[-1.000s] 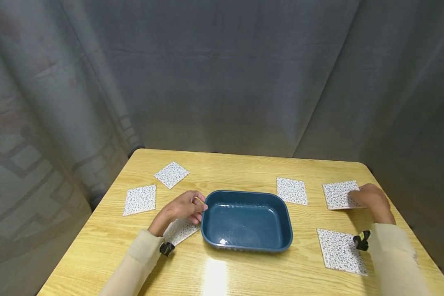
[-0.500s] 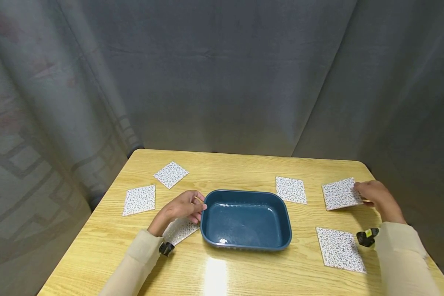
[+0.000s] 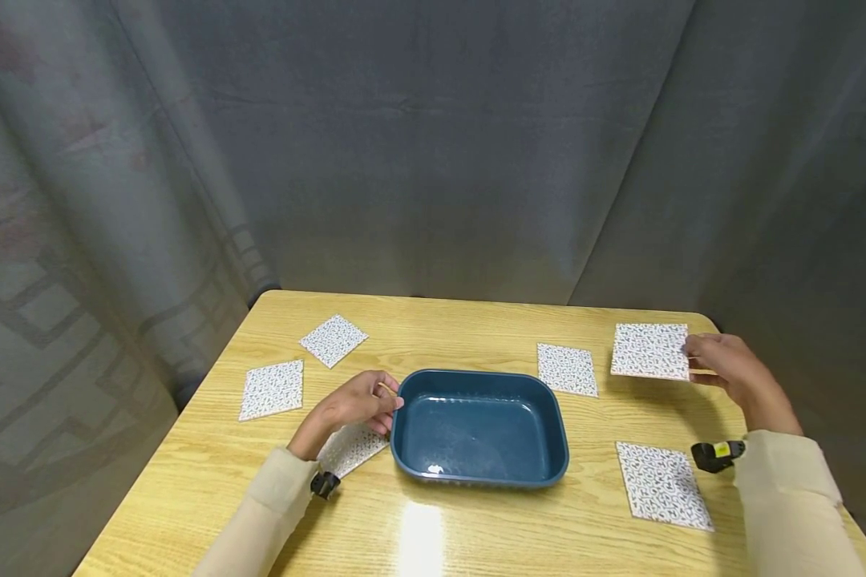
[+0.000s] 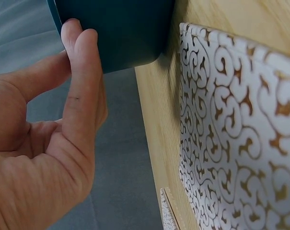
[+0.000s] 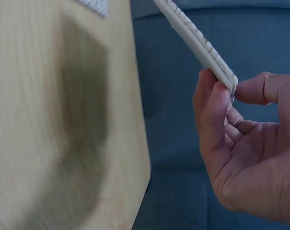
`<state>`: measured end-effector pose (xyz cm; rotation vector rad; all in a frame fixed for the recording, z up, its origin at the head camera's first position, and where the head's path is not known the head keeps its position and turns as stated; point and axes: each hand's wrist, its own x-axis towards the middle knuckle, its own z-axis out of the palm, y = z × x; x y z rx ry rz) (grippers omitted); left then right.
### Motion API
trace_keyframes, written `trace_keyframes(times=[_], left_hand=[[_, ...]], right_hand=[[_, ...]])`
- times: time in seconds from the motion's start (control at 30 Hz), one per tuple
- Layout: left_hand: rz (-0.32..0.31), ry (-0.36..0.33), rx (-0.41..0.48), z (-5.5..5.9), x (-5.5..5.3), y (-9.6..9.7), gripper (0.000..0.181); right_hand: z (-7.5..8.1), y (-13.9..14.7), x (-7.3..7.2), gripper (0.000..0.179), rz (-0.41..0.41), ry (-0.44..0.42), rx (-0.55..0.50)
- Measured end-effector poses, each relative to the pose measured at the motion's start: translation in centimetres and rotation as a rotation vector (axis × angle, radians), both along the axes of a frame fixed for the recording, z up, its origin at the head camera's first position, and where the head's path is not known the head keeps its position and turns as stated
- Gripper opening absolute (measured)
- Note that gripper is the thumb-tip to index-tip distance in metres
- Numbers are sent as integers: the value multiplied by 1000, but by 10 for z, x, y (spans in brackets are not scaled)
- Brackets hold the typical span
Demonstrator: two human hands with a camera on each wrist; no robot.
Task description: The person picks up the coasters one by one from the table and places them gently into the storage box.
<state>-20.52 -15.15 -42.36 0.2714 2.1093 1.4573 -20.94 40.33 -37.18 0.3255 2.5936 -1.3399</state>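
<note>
A dark blue rectangular tub (image 3: pixel 479 441) stands at the middle of the wooden table. My left hand (image 3: pixel 357 405) pinches its left rim, thumb inside and fingers against the outer wall; the left wrist view shows this tub (image 4: pixel 121 33) between thumb and fingertips. Under that hand lies a white patterned square tile (image 4: pixel 231 129), partly covered in the head view. Up off the table at the right, my right hand (image 3: pixel 729 365) pinches another square tile (image 3: pixel 649 351) by its right edge. In the right wrist view that tile (image 5: pixel 197 43) is seen edge-on, thumb on its patterned face.
More patterned tiles lie flat: a back left tile (image 3: pixel 334 340), a left tile (image 3: pixel 273 390), one right of the tub (image 3: pixel 568 369) and a front right tile (image 3: pixel 664 485). Grey curtains (image 3: pixel 433 160) hang behind the table (image 3: pixel 317 537).
My right hand has lifted its tile from the table, first tilting it by the right edge, then raising it. My left hand and the tub have stayed in place.
</note>
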Motion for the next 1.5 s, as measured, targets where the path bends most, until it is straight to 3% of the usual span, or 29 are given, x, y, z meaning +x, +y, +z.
trace_keyframes(times=[0.33,0.4,0.57,0.7,0.93,1.27,1.5], left_hand=[[0,0,6,-1,0,0,26],[1,1,5,-1,0,0,26],[0,8,0,-2,0,0,25],[1,9,-2,-1,0,1,24],[-3,9,3,-1,0,1,22],[-4,13,16,-2,1,0,24],[3,14,13,-1,1,0,24]], right_hand=[[17,-19,2,24,110,98,-278],[18,-24,2,21,134,99,-278],[21,-39,2,36,166,105,-201],[24,-49,5,14,167,113,-277],[26,-68,12,10,212,99,-321],[22,-95,18,26,318,85,-351],[17,-115,23,26,367,64,-380]])
